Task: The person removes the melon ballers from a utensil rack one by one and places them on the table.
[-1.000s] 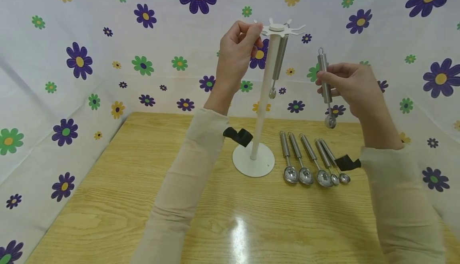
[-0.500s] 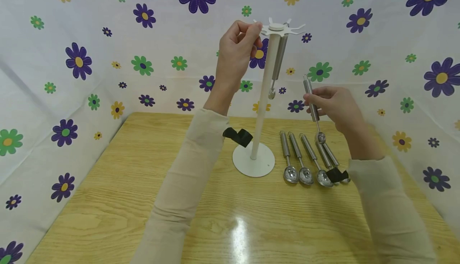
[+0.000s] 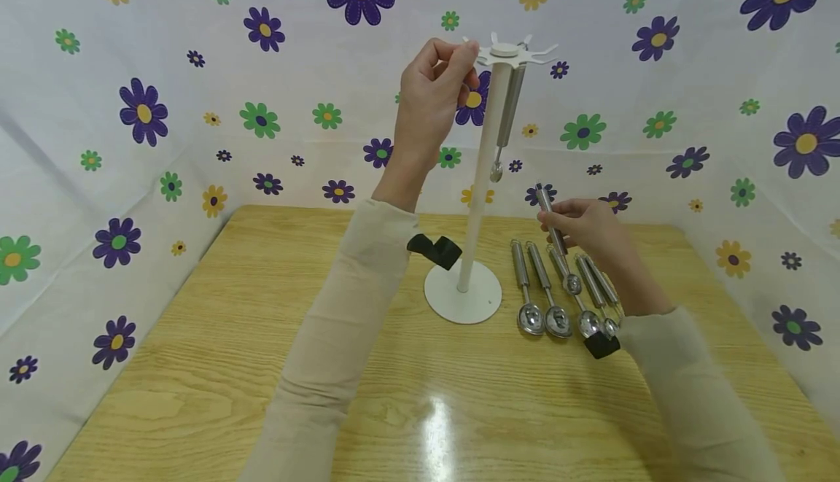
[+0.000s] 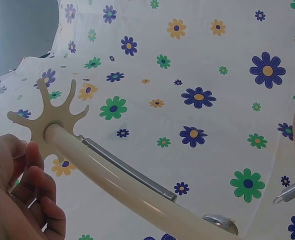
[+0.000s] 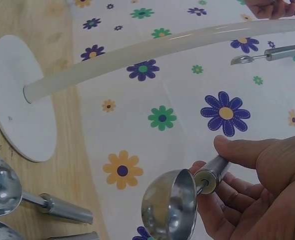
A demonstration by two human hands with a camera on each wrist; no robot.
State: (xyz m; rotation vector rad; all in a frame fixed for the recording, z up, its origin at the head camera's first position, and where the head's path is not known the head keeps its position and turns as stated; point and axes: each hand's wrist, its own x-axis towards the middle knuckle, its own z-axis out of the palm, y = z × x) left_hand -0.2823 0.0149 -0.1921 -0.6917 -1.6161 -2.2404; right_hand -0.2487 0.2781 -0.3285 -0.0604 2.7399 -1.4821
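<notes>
My left hand [image 3: 429, 99] pinches one arm of the white hook rack [image 3: 504, 50] at its top; the left wrist view shows its thumb and curled fingers at that arm. A steel melon baller [image 3: 510, 106] hangs from a hook on the far side of the rack's post. To the right, my right hand [image 3: 590, 230] grips the handle of another steel melon baller [image 3: 573, 284], its bowl pointing down above the row of scoops. The right wrist view shows its round bowl [image 5: 170, 205] close up, the handle between thumb and fingers.
Several steel scoops [image 3: 530, 319] lie side by side on the wooden table [image 3: 197, 365], right of the rack's round base [image 3: 462, 311]. My right forearm partly covers the rightmost one. A flower-print cloth [image 3: 315, 52] stands behind the table and at both sides.
My right hand has come down and to the left with the melon baller, from beside the rack's upper part to low over the scoops. The left hand has stayed on the rack.
</notes>
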